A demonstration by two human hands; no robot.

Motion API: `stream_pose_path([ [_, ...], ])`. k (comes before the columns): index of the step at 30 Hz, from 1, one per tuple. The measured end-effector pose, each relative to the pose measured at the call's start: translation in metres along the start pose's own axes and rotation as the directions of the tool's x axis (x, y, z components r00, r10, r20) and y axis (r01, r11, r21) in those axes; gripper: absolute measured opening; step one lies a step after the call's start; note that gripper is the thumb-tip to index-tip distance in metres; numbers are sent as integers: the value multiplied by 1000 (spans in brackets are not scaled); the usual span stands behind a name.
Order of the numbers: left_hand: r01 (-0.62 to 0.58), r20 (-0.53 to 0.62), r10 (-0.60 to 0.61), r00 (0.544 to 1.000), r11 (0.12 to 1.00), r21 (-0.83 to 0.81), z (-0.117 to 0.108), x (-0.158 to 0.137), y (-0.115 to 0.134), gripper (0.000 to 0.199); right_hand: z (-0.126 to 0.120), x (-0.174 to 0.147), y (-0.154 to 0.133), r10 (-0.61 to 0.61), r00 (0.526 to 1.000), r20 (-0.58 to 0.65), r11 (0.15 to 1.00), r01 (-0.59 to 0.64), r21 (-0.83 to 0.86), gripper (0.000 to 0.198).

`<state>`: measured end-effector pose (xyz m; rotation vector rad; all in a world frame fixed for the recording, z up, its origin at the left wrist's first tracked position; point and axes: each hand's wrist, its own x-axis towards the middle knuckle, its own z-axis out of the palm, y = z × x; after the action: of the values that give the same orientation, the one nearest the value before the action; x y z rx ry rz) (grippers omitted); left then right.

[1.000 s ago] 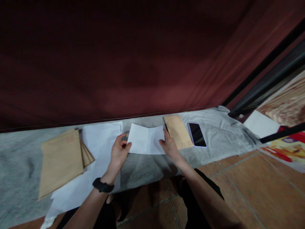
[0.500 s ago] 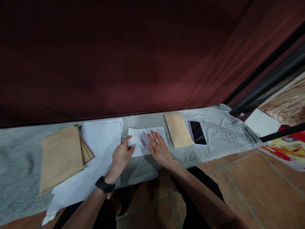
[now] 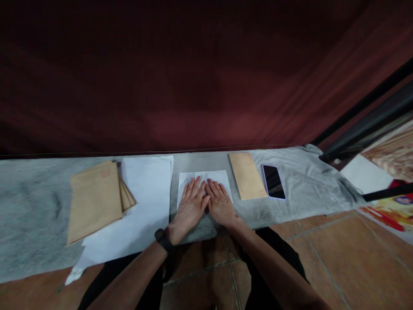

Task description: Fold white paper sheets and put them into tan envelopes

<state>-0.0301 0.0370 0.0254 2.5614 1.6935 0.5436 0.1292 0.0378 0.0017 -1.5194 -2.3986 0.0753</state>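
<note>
A small white sheet of paper (image 3: 184,177), probably folded though I cannot be sure, lies on the grey cloth in front of me. My left hand (image 3: 191,202) rests flat on it with fingers stretched out. Beside it, my right hand (image 3: 220,203) also presses flat on the paper, the two thumbs close together. Both hands cover much of its middle and near edge. Just to the right lies a brown envelope (image 3: 248,176). Larger white sheets (image 3: 146,185) lie to the left, partly under a stack of brown envelopes (image 3: 96,200).
A phone (image 3: 274,182) with a lilac edge lies right of the single envelope. Grey cloth (image 3: 300,181) covers the long narrow surface. Dark red fabric (image 3: 200,86) hangs behind it. Black bars (image 3: 368,107) stand at the right, over a tiled floor (image 3: 338,254).
My left hand has moved right, from the paper's left edge onto its middle, and has flattened beside my right hand. The view has shifted slightly.
</note>
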Motion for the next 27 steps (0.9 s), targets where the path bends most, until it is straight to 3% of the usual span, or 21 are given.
stream_pose_path([
  [5, 41, 74, -39, 997, 999, -20, 19, -3, 8, 66, 2, -3, 3, 8, 1000, -27, 1000, -9, -11, 52],
  [27, 271, 5, -272, 962, 962, 37, 13, -14, -11, 68, 1, -17, 20, 141, 982, -123, 990, -141, 6, 59],
])
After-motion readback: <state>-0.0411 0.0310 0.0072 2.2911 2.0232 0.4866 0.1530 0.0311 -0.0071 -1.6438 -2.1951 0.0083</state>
